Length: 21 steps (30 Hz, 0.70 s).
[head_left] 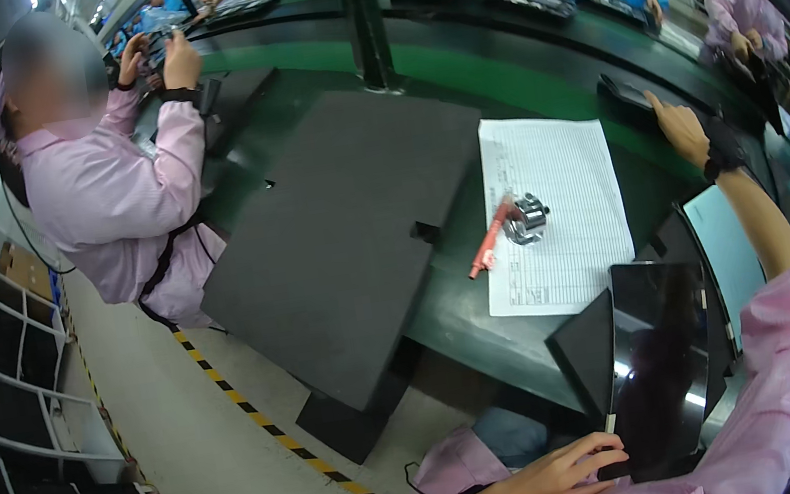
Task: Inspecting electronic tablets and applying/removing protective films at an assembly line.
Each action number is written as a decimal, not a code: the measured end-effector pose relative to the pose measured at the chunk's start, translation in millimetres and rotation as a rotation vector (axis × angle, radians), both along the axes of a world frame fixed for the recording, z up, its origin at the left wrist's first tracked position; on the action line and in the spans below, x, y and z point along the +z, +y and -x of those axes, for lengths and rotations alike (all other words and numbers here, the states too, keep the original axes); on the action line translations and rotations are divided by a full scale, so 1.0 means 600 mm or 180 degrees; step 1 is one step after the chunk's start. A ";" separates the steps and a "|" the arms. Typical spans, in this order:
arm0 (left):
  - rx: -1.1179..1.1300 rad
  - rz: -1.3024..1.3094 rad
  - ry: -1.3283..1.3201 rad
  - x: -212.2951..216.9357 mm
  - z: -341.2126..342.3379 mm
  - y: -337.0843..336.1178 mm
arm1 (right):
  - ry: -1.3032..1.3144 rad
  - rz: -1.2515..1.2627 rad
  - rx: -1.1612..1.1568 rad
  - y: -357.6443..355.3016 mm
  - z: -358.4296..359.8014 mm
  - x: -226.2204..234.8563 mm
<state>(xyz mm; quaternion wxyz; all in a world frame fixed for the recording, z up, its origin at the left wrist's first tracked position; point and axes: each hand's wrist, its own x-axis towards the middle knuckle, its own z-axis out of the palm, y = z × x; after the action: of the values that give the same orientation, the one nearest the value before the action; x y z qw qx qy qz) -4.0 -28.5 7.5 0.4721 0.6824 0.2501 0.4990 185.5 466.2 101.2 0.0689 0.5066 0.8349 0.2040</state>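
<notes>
A dark glossy screen panel (661, 341) lies tilted at the near right, reflecting the lights above. My left hand (568, 470) is at its lower left corner, fingers bent over the edge and the thumb hidden. My right arm stretches far out to the right. At its end my right hand (684, 133) has the index finger extended, its tip at a dark flat object (624, 93) beside the belt line; the other fingers show only in part. A printed sheet (559, 264) lies left of the panel, bearing a red pen (490, 239) and a shiny metal roll-like object (527, 219).
Black foam boards (358, 202) cover the table's middle. A pale blue-green panel (725, 241) lies under my right forearm. A green post (366, 29) rises at the back. A co-worker in pink (112, 176) sits left; others in blue work across the line. White-framed racks (29, 369) stand far left.
</notes>
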 end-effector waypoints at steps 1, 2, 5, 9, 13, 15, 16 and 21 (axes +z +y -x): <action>0.0032 -0.0091 -0.0069 0.001 0.000 0.002 | 0.0138 -0.0137 0.0188 -0.016 0.021 0.023; -0.0050 0.0003 -0.0142 0.005 -0.002 0.001 | 0.0523 -0.0375 0.0745 -0.037 0.048 0.043; 0.0225 -0.0338 -0.0124 0.016 -0.003 0.003 | 0.0741 -0.0971 0.1717 -0.122 0.152 0.106; 0.0427 -0.0284 0.0132 0.025 -0.008 -0.002 | 0.0413 -0.2125 0.2686 -0.242 0.349 0.154; 0.0485 -0.0299 0.0132 0.023 -0.011 -0.014 | 0.0365 -0.2034 0.2471 -0.322 0.571 0.117; 0.0500 -0.0294 0.0288 0.020 -0.010 -0.020 | 0.0024 -0.2539 0.2427 -0.345 0.633 0.089; 0.0475 -0.0201 0.0260 0.019 -0.008 -0.022 | -0.0077 -0.2458 0.2454 -0.355 0.657 0.077; 0.0594 -0.0115 0.0108 0.013 0.005 -0.027 | -0.0120 -0.0388 0.2641 -0.375 0.694 0.059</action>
<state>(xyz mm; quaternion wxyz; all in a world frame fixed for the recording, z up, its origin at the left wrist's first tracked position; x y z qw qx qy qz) -7.3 -44.7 15.5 0.4068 0.6730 0.3114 0.5335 -230.9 241.0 136.4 -0.0339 0.1267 0.9531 0.2727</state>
